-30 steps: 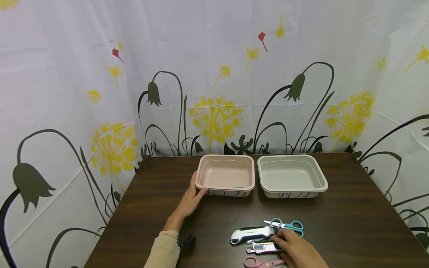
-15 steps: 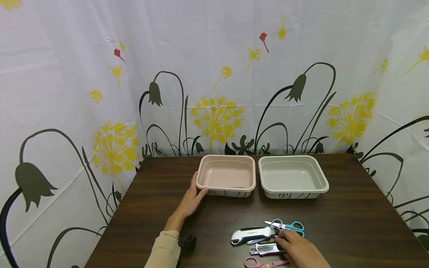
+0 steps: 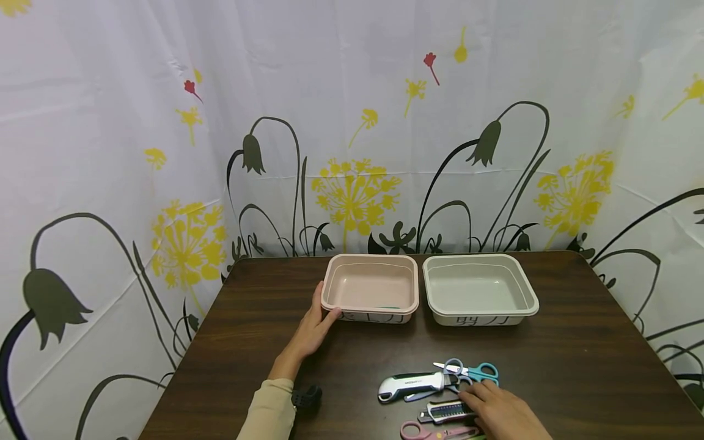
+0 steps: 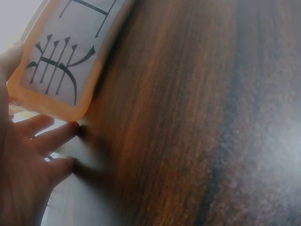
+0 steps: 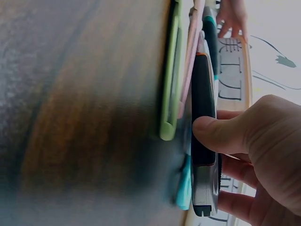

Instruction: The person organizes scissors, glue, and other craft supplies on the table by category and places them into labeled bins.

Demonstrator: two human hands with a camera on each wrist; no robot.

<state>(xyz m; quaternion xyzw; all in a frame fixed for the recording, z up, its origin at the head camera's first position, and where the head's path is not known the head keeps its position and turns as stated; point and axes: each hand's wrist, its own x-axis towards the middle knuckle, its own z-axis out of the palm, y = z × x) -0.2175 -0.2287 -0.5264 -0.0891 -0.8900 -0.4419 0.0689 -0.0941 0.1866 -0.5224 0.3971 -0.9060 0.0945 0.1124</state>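
Note:
My right hand (image 3: 499, 410) grips a small black-and-silver box cutter (image 5: 203, 103), thumb on its dark side and fingers on the other. In the head view this cutter lies between a larger white-and-black utility knife (image 3: 415, 384) and pink scissors (image 3: 431, 432). Light blue scissors (image 3: 420, 396) are partly beneath the larger knife, and teal-handled scissors (image 3: 485, 372) lie just behind my right hand. My left hand (image 3: 309, 333) touches the left front corner of a pink tub (image 3: 370, 287), its fingers spread along the side and thumb at the front.
A pale green tub (image 3: 475, 290) stands right of the pink one, with a narrow gap between. A teal sliver (image 3: 387, 307) shows inside the pink tub. Near the pink scissors lies a green-handled object (image 5: 171, 89). A flowered curtain (image 3: 352, 122) hangs behind the table (image 3: 247, 318).
The box cutter has shifted right with my right hand and now shows a darker face in the head view. My left hand and both tubs stay where they were.

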